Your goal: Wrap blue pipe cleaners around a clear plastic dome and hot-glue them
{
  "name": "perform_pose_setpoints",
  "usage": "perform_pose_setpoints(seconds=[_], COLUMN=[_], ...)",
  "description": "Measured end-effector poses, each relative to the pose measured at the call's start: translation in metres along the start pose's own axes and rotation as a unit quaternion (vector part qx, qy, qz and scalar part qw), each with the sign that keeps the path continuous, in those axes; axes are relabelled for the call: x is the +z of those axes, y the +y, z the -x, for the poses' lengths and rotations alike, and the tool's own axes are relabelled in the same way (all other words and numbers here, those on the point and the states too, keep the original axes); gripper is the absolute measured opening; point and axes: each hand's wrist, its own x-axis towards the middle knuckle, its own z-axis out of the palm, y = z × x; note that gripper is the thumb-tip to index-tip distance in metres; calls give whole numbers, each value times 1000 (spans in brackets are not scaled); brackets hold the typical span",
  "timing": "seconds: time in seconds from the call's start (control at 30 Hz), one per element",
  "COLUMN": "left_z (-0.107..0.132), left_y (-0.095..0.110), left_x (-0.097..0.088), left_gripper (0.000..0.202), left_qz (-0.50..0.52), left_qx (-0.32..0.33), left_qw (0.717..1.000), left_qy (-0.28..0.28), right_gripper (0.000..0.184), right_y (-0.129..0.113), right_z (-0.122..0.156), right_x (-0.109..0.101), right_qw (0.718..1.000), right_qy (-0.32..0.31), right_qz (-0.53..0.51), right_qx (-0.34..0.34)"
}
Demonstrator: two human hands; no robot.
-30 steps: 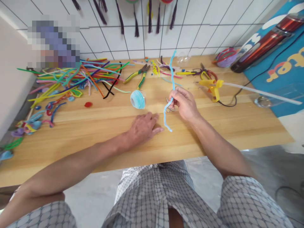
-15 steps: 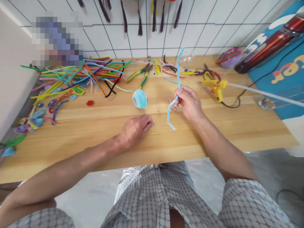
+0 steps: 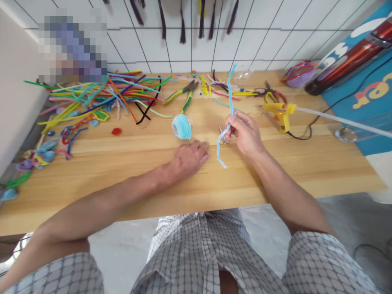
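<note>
My right hand (image 3: 245, 132) pinches a light blue pipe cleaner (image 3: 230, 94) near its middle. One end of it points up and away, and the other bends down toward the table. Partly hidden behind those fingers lies a small pair of scissors (image 3: 223, 138). My left hand (image 3: 190, 157) rests palm down on the table, fingers slightly bent and apart, holding nothing. Just beyond it sits a clear, rounded form wrapped in blue and white strands (image 3: 181, 127), tipped on its side.
Pliers (image 3: 185, 96) and a heap of coloured pipe cleaners (image 3: 122, 96) lie at the back left. A yellow glue gun (image 3: 280, 114) with its cord is on the right, near larger scissors (image 3: 271, 94) and a red flask (image 3: 349, 61). A red piece (image 3: 116, 131) lies at left.
My left hand has slid right and slightly forward, its fingers loosening from a closed curl. The right hand with the pipe cleaner has stayed almost still.
</note>
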Motion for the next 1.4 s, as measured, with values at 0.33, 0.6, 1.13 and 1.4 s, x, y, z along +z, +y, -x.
perform_pose_setpoints(seconds=[0.33, 0.6, 1.13, 1.4], left_z=[12, 67, 12, 27], left_y=[-28, -61, -16, -30], left_x=[15, 12, 4, 22], left_gripper=[14, 30, 40, 32], left_qz=[169, 236, -7, 100], left_qx=[8, 3, 15, -11], left_qw=[976, 966, 1000, 992], left_qy=[139, 109, 0, 79], right_gripper=[42, 40, 42, 39], right_y=[0, 1, 6, 6], right_z=[1, 2, 2, 4], right_x=[-2, 1, 2, 2], right_qw=[1000, 1000, 1000, 1000], right_qy=[-13, -11, -4, -8], right_qz=[-4, 0, 21, 15], right_qx=[-2, 11, 22, 24])
